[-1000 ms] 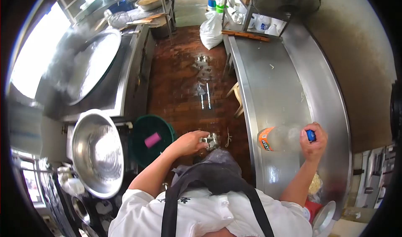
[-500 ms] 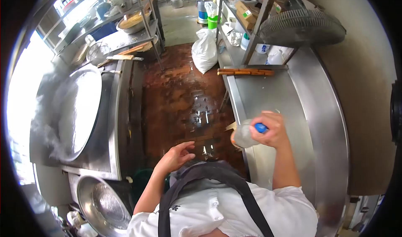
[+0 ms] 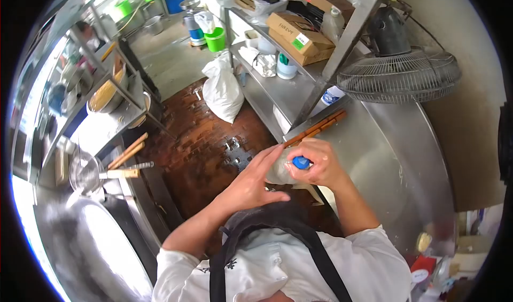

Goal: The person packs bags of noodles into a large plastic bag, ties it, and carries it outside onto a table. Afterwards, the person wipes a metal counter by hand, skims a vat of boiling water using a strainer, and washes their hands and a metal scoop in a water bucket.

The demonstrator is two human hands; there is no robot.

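Observation:
My right hand (image 3: 322,162) is wrapped round the neck of a clear plastic bottle (image 3: 279,172) with a blue cap (image 3: 302,162). The bottle is held in front of my apron, close to the edge of the steel counter (image 3: 363,168). My left hand (image 3: 251,183) is at the bottle's left side, fingers stretched out and thumb apart, its fingertips overlapping the bottle in this view. A pair of long brown sticks (image 3: 320,126) lies on the counter just beyond my right hand.
A steaming wok (image 3: 109,243) stands at lower left, with a mesh strainer (image 3: 85,171) and wooden-handled tools beyond it. A fan (image 3: 398,76) juts over the counter beside a shelf with cardboard boxes (image 3: 299,35). A white sack (image 3: 222,93) sits on the wet tiled floor (image 3: 187,120).
My view has turned to the right. My left hand has come up from near my waist to the bottle, its fingers straightening. My right hand keeps its grip while the bottle moves nearer the left hand.

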